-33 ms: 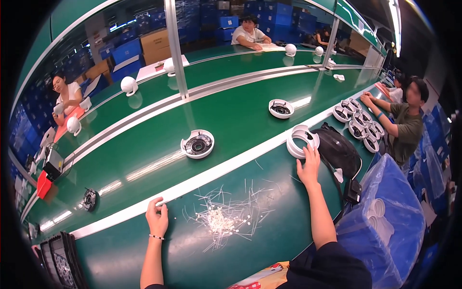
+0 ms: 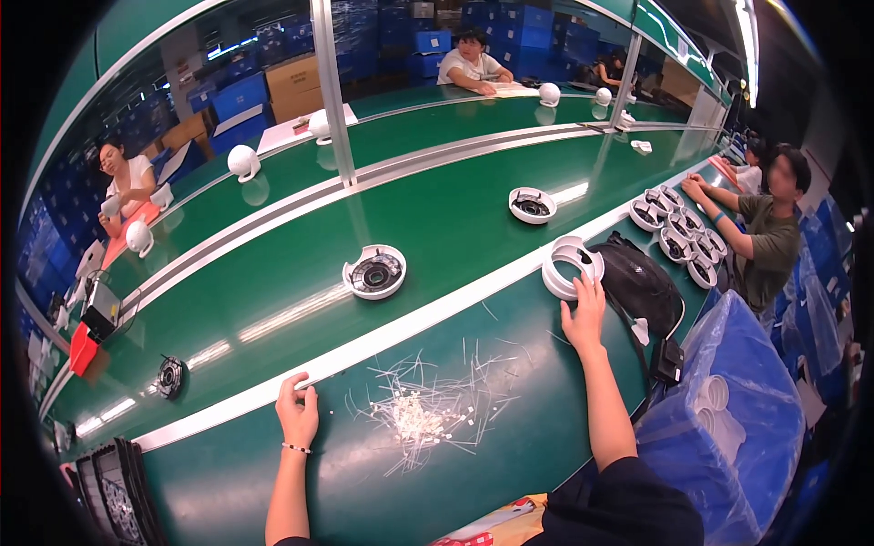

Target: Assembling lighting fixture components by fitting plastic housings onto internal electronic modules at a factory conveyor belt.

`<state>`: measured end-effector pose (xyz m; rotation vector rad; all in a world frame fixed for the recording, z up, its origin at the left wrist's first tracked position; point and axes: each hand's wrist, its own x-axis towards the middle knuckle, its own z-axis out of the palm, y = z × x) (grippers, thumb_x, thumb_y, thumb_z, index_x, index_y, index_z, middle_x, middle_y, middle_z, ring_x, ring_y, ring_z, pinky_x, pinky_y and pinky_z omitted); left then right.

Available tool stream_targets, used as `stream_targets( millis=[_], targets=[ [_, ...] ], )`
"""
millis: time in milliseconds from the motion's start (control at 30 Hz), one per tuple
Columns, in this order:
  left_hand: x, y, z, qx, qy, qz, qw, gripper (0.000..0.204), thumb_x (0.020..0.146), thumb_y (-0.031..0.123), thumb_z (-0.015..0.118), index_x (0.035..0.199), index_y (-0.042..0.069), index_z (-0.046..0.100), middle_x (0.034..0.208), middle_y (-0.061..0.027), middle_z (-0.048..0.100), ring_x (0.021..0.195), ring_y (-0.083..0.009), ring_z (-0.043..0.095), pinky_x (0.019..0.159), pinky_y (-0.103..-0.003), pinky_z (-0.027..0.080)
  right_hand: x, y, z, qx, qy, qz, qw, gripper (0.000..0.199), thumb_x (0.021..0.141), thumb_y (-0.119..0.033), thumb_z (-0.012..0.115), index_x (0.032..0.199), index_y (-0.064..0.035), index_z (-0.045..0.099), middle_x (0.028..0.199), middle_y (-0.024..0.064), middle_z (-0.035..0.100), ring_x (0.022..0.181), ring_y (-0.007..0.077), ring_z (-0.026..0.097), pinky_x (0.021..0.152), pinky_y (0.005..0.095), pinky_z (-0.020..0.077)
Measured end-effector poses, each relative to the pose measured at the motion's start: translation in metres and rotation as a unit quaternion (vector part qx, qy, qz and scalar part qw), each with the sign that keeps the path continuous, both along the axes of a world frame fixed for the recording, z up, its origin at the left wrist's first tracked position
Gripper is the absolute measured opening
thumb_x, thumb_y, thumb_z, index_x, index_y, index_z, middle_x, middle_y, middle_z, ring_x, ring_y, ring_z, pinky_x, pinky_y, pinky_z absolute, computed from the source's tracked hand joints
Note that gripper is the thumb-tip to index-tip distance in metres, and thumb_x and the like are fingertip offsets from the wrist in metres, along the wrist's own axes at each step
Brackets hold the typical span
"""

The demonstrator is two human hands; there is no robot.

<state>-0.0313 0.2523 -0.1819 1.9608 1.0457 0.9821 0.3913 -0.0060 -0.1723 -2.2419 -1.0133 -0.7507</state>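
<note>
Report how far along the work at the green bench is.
Done: two ringed bases and already sit on the belt. In hand: right hand touches a stack of white rings; left hand rests on the belt's edge rail. Left: the stack and loose ties.

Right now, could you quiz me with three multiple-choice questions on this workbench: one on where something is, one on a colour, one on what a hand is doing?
1. Where does the heap of thin white plastic strips lie?
A. Between the person's two hands
B. On the far conveyor belt
C. Inside the blue bag

2. What colour is the work surface?
A. Grey
B. Green
C. Red

3. What is the right hand doing?
A. Hanging in the air
B. Gripping the black bag
C. Resting on the stack of white rings

Answers:
1. A, the strips lie between the left hand and the right hand.
2. B, the table is plainly green.
3. C, its fingers touch the rings' near edge.
</note>
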Motion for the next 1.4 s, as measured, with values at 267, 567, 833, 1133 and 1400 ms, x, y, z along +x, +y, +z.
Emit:
stream_targets(
  millis=[267, 567, 833, 1133, 1400],
  targets=[
    [-0.002, 0.000, 0.001, 0.004, 0.021, -0.003, 1.000, 0.022, 0.078, 0.003, 0.051, 0.100, 0.004, 0.053, 0.080, -0.0052, 0.058, 0.064, -0.0112, 0.056, 0.055, -0.024, 0.044, -0.002, 0.002, 0.003, 0.007, -0.009, -0.001, 1.000, 0.053, 0.066, -0.009, 0.063, 0.114, -0.0007, 0.042, 0.126, 0.0140, 0.036, 0.119, 0.0371, 0.028, 0.097, 0.0477, 0.0224],
    [0.001, 0.000, -0.001, 0.023, -0.003, -0.004, 1.000, 0.021, 0.074, 0.001, 0.052, 0.096, 0.001, 0.053, 0.095, -0.0064, 0.055, 0.063, -0.0095, 0.054, 0.044, -0.020, 0.039, 0.000, 0.002, 0.002, 0.020, -0.004, 0.001, 1.000, 0.053, 0.065, -0.009, 0.064, 0.113, 0.0000, 0.043, 0.126, 0.0138, 0.037, 0.118, 0.0371, 0.028, 0.097, 0.0455, 0.0237],
    [-0.001, -0.001, 0.005, 0.028, -0.008, -0.007, 1.000, 0.021, 0.074, -0.001, 0.052, 0.095, 0.001, 0.053, 0.095, -0.0065, 0.054, 0.064, -0.0098, 0.055, 0.044, -0.019, 0.039, -0.001, 0.006, 0.003, 0.044, -0.003, 0.007, 0.999, 0.050, 0.065, -0.015, 0.068, 0.109, -0.0015, 0.048, 0.125, 0.0130, 0.038, 0.118, 0.0366, 0.029, 0.097, 0.0456, 0.0240],
    [-0.004, -0.004, 0.005, 0.028, -0.009, -0.006, 1.000, 0.022, 0.074, -0.001, 0.052, 0.096, 0.001, 0.053, 0.096, -0.0069, 0.054, 0.065, -0.0101, 0.056, 0.043, -0.019, 0.039, -0.004, 0.004, 0.004, 0.043, -0.008, 0.006, 0.999, 0.055, 0.064, -0.013, 0.068, 0.113, -0.0014, 0.046, 0.125, 0.0130, 0.039, 0.117, 0.0366, 0.030, 0.096, 0.0453, 0.0242],
    [0.015, -0.005, 0.007, 0.033, -0.018, -0.012, 0.999, 0.022, 0.074, -0.001, 0.052, 0.095, 0.001, 0.054, 0.094, -0.0077, 0.054, 0.063, -0.0102, 0.056, 0.044, -0.020, 0.040, 0.009, -0.001, 0.013, 0.081, -0.006, 0.004, 0.997, 0.066, 0.063, -0.009, 0.067, 0.122, -0.0018, 0.038, 0.124, 0.0130, 0.040, 0.116, 0.0368, 0.031, 0.097, 0.0429, 0.0248]
  ],
)
